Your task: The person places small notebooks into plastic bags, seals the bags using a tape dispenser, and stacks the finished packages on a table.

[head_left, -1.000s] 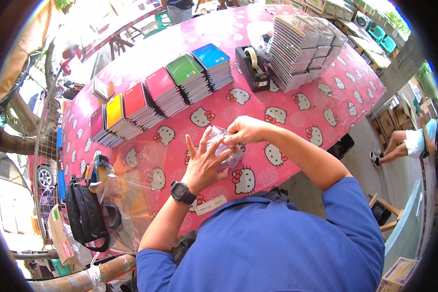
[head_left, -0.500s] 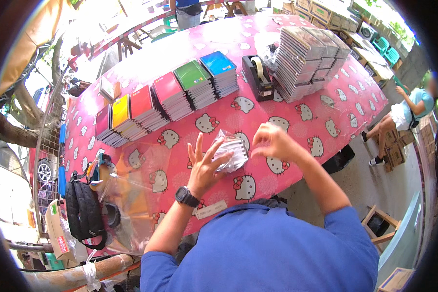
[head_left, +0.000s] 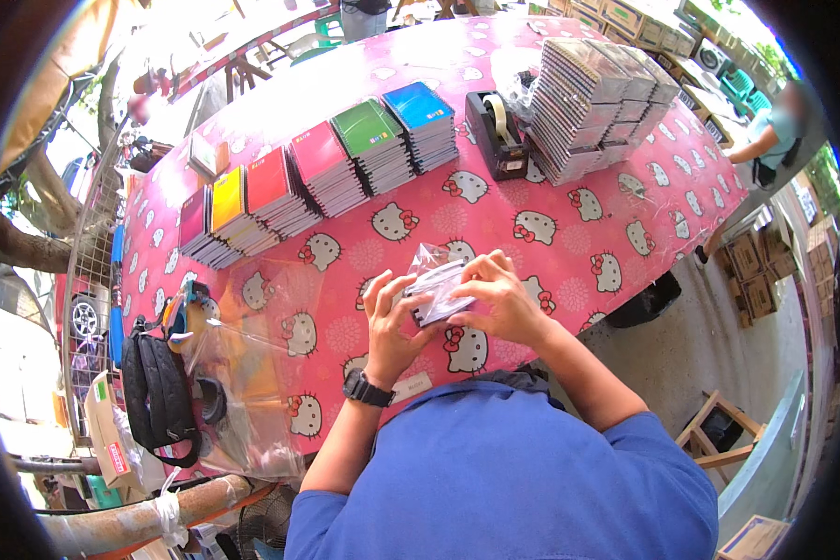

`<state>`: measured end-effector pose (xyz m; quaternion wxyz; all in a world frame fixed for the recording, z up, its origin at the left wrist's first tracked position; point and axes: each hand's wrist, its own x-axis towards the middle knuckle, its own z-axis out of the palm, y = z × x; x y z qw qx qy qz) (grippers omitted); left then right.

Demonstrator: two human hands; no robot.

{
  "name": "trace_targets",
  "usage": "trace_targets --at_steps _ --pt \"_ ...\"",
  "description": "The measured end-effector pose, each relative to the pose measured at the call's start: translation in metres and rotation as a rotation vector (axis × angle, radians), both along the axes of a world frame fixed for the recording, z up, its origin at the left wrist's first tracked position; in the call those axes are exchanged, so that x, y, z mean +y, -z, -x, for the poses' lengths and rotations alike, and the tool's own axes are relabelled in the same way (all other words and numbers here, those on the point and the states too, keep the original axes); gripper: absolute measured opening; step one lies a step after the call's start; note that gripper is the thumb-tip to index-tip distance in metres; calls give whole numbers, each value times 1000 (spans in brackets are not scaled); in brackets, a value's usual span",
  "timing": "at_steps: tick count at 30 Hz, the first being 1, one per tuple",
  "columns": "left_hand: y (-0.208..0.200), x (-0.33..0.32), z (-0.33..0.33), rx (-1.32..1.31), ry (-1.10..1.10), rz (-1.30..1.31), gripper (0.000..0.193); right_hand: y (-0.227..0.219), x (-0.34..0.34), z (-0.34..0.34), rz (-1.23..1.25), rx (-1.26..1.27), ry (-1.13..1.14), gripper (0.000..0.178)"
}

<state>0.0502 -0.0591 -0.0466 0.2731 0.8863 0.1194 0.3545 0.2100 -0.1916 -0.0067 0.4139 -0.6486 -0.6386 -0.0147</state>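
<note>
Two bare hands, on the near side of the tape dispenser (head_left: pixel 497 138): the left hand (head_left: pixel 392 313) raised from a steep forearm, its fingers curled along the left edge of a clear-wrapped packet (head_left: pixel 441 291); the right hand (head_left: pixel 500 299) on a forearm slanting in from the right, thumb and bent fingertips pinching the packet's right edge. Both wrists bent inward, palms facing the packet. One packet, nearer the person than the dispenser and slightly to its left; whether it rests on the table or is held just above cannot be told. One dark wristwatch (head_left: pixel 367 387), left wrist. Six notebook stacks (head_left: pixel 315 152), one each in maroon, yellow, red, pink, green and blue, in a row left of the dispenser. One tall block of wrapped notebooks (head_left: pixel 579 117), just right of it. One black backpack (head_left: pixel 161 397), well to its left and nearer. One pink-covered table (head_left: pixel 450 220), beneath the dispenser.
</note>
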Motion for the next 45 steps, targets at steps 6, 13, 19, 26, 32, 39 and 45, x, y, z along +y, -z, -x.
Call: trace_targets --at_steps 6,13,19,26,32,39,45 --pt "5 -9 -8 -50 -91 0 34 -9 7 5 -51 220 -73 17" --pt "-23 -16 -13 -163 -8 -3 22 -24 9 -13 -212 536 -49 13" --pt "-51 0 -19 -196 -160 376 46 6 50 -54 536 745 -168 32" --pt "-9 29 -26 -50 21 494 17 -16 63 -47 129 974 -480 13" --pt "-37 17 -37 -249 -37 325 13 10 47 -59 564 973 -266 19" --pt "-2 28 -10 85 427 828 106 5 40 -45 323 714 -443 36" --pt "-13 14 -13 174 86 38 74 12 10 -19 130 -33 -266 48"
